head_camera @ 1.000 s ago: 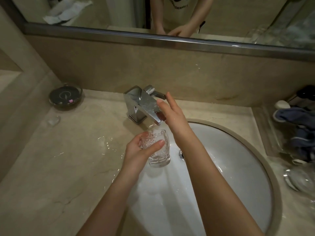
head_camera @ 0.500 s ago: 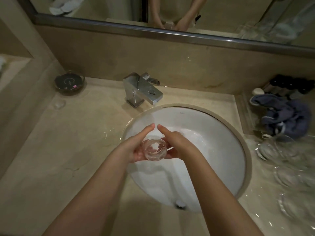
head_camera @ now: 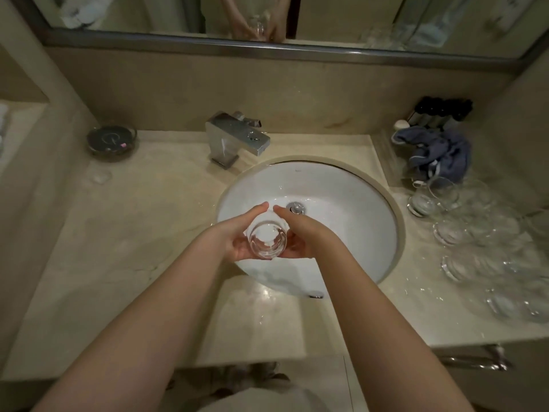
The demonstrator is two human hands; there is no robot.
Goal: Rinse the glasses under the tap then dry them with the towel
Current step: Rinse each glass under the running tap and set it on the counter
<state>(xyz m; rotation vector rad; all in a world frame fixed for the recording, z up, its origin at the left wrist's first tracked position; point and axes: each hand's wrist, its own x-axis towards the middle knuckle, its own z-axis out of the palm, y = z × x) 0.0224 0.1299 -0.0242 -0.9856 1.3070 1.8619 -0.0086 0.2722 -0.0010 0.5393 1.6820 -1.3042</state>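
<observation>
— Over the white basin [head_camera: 341,203], at the middle of the frame, both hands cup one clear tumbler [head_camera: 268,239]. The left hand [head_camera: 237,236] wraps its fingers round the left side, the right hand [head_camera: 300,233] round the right, fingertips almost meeting at the far side. Its open mouth tilts towards the camera.

— What could go wrong?

— The glass looks wet, so I judge it could slide out of the palms and strike the porcelain. Carrying it right to the blue towel [head_camera: 436,156] means passing the cluster of glasses [head_camera: 475,233] at the right of the frame; a careless elbow could knock them together or off the counter's near edge.

— Is the chrome tap [head_camera: 237,138] running?

— I see no stream from the spout, which sits up and left of the tumbler. Whether the tumbler has been fully rinsed, I cannot tell.

— What is hard to read?

— The glasses on the right blur into each other, so I cannot count them or say which are upright. The towel is bunched against dark bottles [head_camera: 439,111] at the upper right, and their labels are illegible. The round dish [head_camera: 111,141] at the upper left holds something small and pink that I cannot name. The thumbs are mostly hidden behind the tumbler.
</observation>
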